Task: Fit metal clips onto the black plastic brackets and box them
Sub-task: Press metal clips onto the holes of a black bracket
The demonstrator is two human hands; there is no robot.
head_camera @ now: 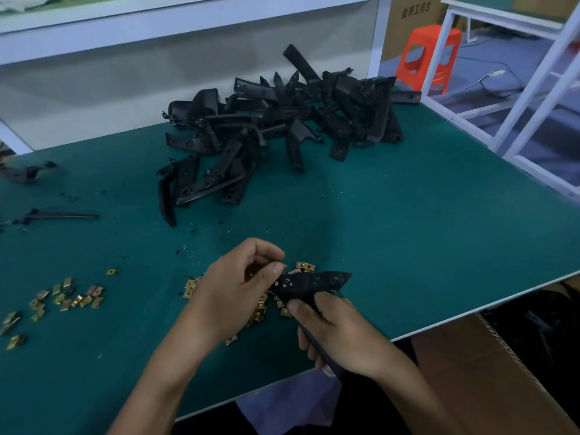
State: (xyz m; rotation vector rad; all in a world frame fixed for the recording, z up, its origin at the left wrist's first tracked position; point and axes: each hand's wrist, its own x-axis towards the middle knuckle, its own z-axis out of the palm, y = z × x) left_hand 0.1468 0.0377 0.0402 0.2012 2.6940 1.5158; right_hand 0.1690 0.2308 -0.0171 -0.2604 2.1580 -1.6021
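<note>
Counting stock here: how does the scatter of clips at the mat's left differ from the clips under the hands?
The left scatter of clips lies spread thin and in full view; the heap of clips is bunched closer and partly hidden by the left hand and the black bracket. The left scatter sits apart from the work; the heap lies right beneath the bracket. Both are small gold-coloured metal clips on the green mat.

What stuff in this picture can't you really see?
Head view only:
- The clip the left hand pinches: nearly hidden by its fingers, too small to tell if seated.
- The bracket: lower end covered by the right hand.
- Inside the cardboard box: too dark, partly behind the table edge.
</note>
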